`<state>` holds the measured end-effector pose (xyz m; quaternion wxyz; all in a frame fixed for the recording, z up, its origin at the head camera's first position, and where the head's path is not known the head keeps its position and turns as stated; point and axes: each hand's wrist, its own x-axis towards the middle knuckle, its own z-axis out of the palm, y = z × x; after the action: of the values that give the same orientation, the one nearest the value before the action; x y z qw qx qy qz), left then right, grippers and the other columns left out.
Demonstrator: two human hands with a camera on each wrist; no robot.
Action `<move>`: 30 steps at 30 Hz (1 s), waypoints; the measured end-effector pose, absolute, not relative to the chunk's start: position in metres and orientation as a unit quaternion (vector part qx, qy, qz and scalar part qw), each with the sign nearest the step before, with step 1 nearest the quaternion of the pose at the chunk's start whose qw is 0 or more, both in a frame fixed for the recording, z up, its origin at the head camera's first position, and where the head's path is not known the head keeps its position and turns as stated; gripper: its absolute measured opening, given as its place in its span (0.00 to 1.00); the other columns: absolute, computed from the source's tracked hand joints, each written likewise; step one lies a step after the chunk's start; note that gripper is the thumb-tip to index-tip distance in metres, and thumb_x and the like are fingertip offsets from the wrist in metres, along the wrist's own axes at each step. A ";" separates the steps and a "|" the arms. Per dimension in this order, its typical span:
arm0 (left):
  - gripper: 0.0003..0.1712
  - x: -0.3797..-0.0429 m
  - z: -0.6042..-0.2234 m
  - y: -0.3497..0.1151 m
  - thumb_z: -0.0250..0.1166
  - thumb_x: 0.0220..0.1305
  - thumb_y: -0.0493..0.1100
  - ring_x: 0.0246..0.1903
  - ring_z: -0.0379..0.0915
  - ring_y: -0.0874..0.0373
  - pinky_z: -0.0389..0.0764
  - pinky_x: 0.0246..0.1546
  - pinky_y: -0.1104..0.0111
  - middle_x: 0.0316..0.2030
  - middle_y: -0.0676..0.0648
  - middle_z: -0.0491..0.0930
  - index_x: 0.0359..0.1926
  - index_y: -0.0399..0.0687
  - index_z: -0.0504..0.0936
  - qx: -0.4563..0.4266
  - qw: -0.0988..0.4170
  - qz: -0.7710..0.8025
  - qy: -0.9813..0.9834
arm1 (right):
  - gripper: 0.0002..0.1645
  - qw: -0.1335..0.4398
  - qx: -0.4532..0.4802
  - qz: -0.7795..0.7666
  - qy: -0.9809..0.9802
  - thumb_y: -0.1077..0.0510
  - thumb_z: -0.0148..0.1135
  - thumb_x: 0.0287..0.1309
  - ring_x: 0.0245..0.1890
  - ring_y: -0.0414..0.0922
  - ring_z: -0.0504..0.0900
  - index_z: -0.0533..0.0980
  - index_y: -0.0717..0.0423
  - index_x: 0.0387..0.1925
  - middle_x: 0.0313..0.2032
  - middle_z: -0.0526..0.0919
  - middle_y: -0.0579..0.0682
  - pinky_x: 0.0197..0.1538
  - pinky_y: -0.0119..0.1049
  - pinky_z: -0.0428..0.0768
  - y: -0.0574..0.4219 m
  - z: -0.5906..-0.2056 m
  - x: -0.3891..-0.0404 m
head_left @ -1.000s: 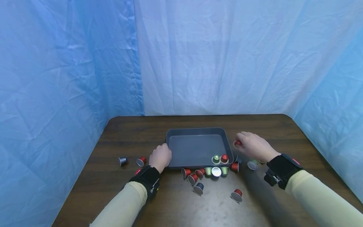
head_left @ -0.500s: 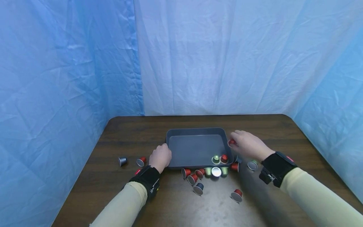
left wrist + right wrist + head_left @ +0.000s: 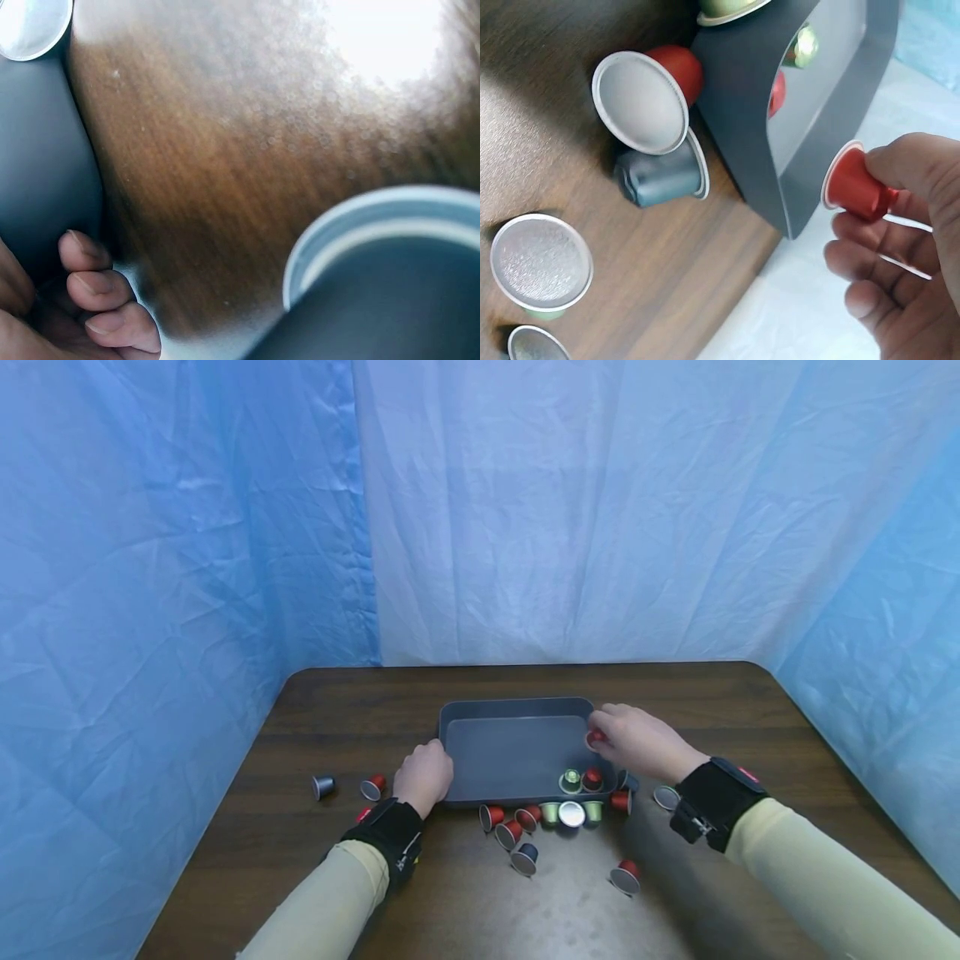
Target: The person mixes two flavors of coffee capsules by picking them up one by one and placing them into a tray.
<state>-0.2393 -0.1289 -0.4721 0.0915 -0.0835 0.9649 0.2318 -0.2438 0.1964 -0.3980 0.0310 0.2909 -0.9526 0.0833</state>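
My right hand (image 3: pixel 637 743) pinches a red coffee capsule (image 3: pixel 851 184) between thumb and fingers, over the right wall of the dark grey tray (image 3: pixel 510 747). My left hand (image 3: pixel 423 774) grips the tray at its left side; the left wrist view catches curled fingertips (image 3: pixel 101 289) against the tray wall, the thumb's hold being mostly hidden. Inside the tray's front right corner stand a green capsule (image 3: pixel 571 782) and a red capsule (image 3: pixel 592 779), side by side.
Along the tray's front lie several red and green capsules, one silver-lidded capsule (image 3: pixel 572 815) among them. A dark blue capsule (image 3: pixel 524 859) and a red capsule (image 3: pixel 626 877) lie nearer. Leftward are a grey-blue capsule (image 3: pixel 323 787) and a red capsule (image 3: pixel 373 787). Blue sheeting (image 3: pixel 555 510) surrounds the table.
My right hand has carried the red capsule leftward, from beside the tray to over its right wall. The left hand and the tray have stayed put.
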 end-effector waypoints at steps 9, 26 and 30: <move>0.17 -0.240 -0.471 -0.130 0.54 0.78 0.44 0.38 0.80 0.45 0.83 0.44 0.48 0.42 0.38 0.82 0.56 0.35 0.77 -0.080 0.095 0.238 0.963 | 0.11 0.028 0.302 0.071 -0.950 0.59 0.75 0.57 0.35 0.43 0.80 0.81 0.53 0.40 0.33 0.80 0.45 0.43 0.41 0.83 0.183 -0.396 -0.244; 0.16 -0.240 -0.471 -0.130 0.53 0.78 0.44 0.35 0.80 0.46 0.84 0.40 0.49 0.39 0.39 0.81 0.54 0.36 0.77 -0.081 0.096 0.239 0.963 | 0.13 0.016 0.327 0.056 -0.943 0.55 0.76 0.57 0.35 0.43 0.80 0.81 0.52 0.41 0.34 0.83 0.46 0.42 0.39 0.84 0.155 -0.399 -0.242; 0.16 -0.239 -0.472 -0.130 0.54 0.78 0.44 0.35 0.80 0.46 0.84 0.41 0.49 0.40 0.39 0.81 0.54 0.36 0.77 -0.082 0.098 0.242 0.962 | 0.13 0.018 0.337 0.050 -0.940 0.54 0.77 0.56 0.34 0.43 0.79 0.81 0.51 0.40 0.33 0.83 0.45 0.41 0.38 0.83 0.150 -0.403 -0.241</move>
<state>-0.2395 -0.1302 -0.4716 0.0978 -0.0820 0.9618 0.2421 -0.2412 0.1497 -0.4030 0.0183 0.3370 -0.9400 0.0497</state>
